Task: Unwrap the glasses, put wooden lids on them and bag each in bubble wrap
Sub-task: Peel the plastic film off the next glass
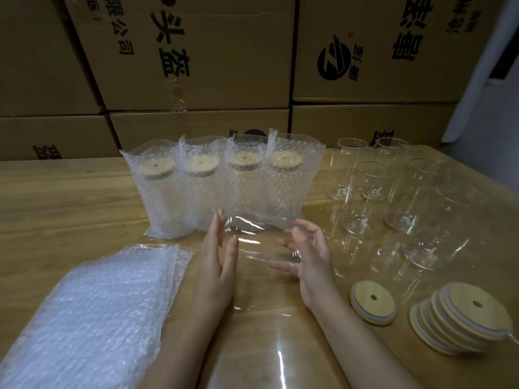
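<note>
Glass hangs sideways just in front of the bagged row, left grip pressing flat-fingered on one end, right grip curled round the other. Best to strip it bare slowly, keeping both ends supported low over the counter.

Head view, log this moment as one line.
glass: held between left hand and right hand | bagged glasses: four | wooden lids: stacked right
</note>
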The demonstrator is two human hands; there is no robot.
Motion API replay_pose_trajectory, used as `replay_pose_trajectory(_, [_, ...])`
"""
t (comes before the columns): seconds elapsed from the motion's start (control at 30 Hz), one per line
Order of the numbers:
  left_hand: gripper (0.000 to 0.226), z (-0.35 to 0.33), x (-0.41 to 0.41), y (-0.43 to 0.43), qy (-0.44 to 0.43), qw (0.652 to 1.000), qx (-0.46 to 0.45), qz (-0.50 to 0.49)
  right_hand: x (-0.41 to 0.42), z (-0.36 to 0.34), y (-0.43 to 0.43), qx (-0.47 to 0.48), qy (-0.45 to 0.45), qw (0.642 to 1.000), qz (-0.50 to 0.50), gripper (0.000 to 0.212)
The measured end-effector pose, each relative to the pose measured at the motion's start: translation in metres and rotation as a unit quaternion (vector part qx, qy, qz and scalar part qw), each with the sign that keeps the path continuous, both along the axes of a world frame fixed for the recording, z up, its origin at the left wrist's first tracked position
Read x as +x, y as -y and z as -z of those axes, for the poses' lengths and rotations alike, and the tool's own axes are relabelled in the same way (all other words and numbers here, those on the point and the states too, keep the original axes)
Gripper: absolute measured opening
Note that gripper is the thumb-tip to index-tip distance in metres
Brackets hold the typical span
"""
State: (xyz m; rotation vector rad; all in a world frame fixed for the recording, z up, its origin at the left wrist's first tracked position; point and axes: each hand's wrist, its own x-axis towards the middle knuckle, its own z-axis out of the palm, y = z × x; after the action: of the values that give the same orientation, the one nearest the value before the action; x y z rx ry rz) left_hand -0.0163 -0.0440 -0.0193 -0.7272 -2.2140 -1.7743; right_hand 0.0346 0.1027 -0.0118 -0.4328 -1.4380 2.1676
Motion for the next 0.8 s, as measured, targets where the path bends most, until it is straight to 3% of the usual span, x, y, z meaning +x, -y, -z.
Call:
replay_pose_trajectory(0.13, [0.059,0.005,0.001,-0.005,0.053,0.997,0.028,0.049,0.002,-0.006,-0.007,-0.019,-0.035,0.999,-0.002,0.046])
replay_pose_trajectory(0.2, [0.060,0.004,0.003,-0.007,0.074,0.993,0.062,0.075,0.003,-0.006,-0.011,0.005,-0.035,0.999,-0.007,0.040])
replay_pose_trajectory(0.3, [0.043,0.006,0.002,-0.008,0.108,0.984,0.119,0.080,0.004,-0.006,-0.015,0.061,-0.032,0.998,-0.008,0.045])
replay_pose_trajectory(0.53, [0.049,0.005,-0.008,-0.005,0.205,0.957,0.180,0.101,0.007,-0.005,-0.018,0.145,-0.033,0.986,-0.078,0.058])
replay_pose_trajectory(0.67, [0.072,0.006,-0.006,-0.001,0.187,0.968,0.154,0.070,0.004,-0.003,-0.015,0.141,-0.010,0.987,-0.083,0.054])
replay_pose_trajectory(0.8, [0.044,0.009,-0.008,0.002,0.132,0.983,0.125,0.035,0.001,0.003,-0.007,0.153,0.007,0.988,-0.025,0.046])
